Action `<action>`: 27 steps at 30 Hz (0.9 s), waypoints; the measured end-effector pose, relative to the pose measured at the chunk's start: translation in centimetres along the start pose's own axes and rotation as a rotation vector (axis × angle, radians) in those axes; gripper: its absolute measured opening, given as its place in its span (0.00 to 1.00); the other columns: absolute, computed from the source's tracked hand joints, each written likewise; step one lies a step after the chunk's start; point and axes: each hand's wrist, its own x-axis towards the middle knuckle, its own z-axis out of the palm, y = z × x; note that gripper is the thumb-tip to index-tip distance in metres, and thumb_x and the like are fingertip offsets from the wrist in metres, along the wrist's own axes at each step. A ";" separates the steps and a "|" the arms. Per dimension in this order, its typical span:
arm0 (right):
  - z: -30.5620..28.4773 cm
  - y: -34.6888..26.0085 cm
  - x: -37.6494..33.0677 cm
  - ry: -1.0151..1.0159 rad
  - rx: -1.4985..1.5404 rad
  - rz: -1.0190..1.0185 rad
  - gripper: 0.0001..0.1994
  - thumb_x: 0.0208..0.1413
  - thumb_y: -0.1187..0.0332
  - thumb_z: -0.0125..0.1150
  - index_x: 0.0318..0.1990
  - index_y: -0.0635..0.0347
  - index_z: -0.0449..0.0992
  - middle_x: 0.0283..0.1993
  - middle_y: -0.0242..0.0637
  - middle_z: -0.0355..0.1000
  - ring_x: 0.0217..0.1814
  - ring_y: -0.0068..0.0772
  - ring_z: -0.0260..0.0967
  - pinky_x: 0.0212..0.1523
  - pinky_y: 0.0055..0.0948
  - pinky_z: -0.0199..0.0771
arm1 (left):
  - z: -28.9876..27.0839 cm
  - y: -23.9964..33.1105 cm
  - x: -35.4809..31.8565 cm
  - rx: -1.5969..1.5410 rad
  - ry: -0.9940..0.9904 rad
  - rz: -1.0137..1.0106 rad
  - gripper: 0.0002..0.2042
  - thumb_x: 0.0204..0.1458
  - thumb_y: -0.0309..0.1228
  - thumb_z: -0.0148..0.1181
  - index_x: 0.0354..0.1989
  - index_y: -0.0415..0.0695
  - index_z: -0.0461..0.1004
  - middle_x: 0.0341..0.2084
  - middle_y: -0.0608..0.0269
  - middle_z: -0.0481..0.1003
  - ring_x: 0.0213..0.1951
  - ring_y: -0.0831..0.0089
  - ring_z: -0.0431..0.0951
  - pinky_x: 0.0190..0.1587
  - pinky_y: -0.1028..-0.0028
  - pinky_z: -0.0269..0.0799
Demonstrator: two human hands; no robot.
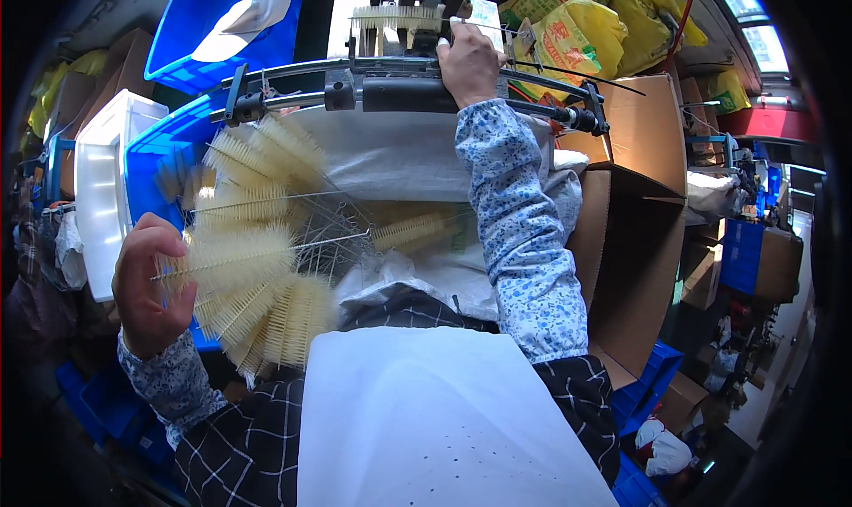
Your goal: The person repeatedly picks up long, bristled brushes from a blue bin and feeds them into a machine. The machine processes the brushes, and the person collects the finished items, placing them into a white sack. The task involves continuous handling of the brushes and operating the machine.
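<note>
My left hand [153, 281] is curved around the bristled end of a bottle brush [235, 257], with thumb and fingers apart at either side of the bristles. That brush rests on top of a fanned heap of cream bottle brushes [257, 321], their thin wire handles pointing right. My right hand [470, 63] reaches up to the machine [404, 92], its fingers bent at the right end of another cream brush [395, 19] there. A thin wire runs right from beside those fingertips. What the fingers close on is hidden.
White sacking [390, 157] lies under the machine's bar. A blue crate [164, 148] and a white box [106, 179] stand left. A white cap [244, 21] rests on another blue crate. An open cardboard box [635, 267] is at right, yellow sacks [577, 41] behind.
</note>
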 end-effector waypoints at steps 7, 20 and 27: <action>0.1 -0.3 -0.1 -0.027 0.005 -0.004 0.17 0.44 0.65 0.54 0.44 0.58 0.70 0.43 0.36 0.69 0.46 0.38 0.66 0.43 0.43 0.60 | -0.3 0.0 -0.3 -0.024 -0.003 -0.005 0.19 0.25 0.20 0.51 0.32 0.40 0.61 0.27 0.59 0.61 0.31 0.70 0.62 0.37 0.76 0.60; -1.1 12.1 1.1 0.103 0.041 -0.091 0.18 0.44 0.62 0.54 0.45 0.55 0.71 0.43 0.38 0.69 0.44 0.41 0.67 0.42 0.41 0.64 | 0.0 -0.8 -0.8 -0.014 0.003 0.012 0.19 0.25 0.21 0.50 0.33 0.39 0.61 0.27 0.60 0.60 0.31 0.70 0.61 0.37 0.75 0.59; -4.7 16.1 3.8 0.055 -0.434 -0.172 0.14 0.52 0.56 0.46 0.43 0.45 0.73 0.44 0.34 0.70 0.53 0.36 0.57 0.53 0.42 0.54 | 0.5 -0.7 1.3 -0.107 0.068 -0.017 0.18 0.28 0.19 0.50 0.34 0.40 0.60 0.29 0.61 0.60 0.33 0.72 0.61 0.38 0.76 0.58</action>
